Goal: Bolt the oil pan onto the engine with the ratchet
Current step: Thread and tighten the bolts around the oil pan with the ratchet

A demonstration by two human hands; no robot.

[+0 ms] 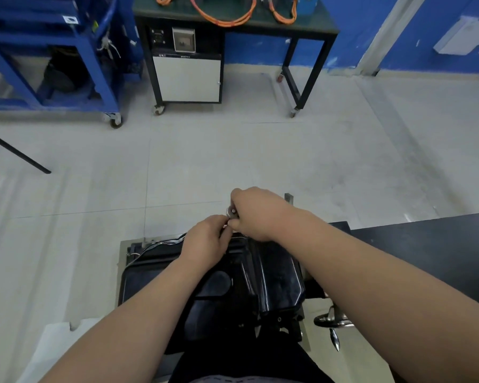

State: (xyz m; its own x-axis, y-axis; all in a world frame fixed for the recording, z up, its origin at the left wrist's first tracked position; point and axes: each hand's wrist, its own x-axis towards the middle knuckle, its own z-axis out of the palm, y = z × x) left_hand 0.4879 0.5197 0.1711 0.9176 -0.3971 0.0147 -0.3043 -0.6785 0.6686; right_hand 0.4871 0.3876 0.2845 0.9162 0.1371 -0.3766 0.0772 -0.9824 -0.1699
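At the oil pan's (274,275) far edge, the right hand (256,214) clenches the stiff, probably slick steel ratchet (231,212), best held by its handle, while the left hand (205,244) fingers pinch its head.

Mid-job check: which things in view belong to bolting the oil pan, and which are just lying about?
In use: oil pan, ratchet in right hand, left hand beside it.
Idle: blue cart, orange cables, wheeled table, chrome handwheel.
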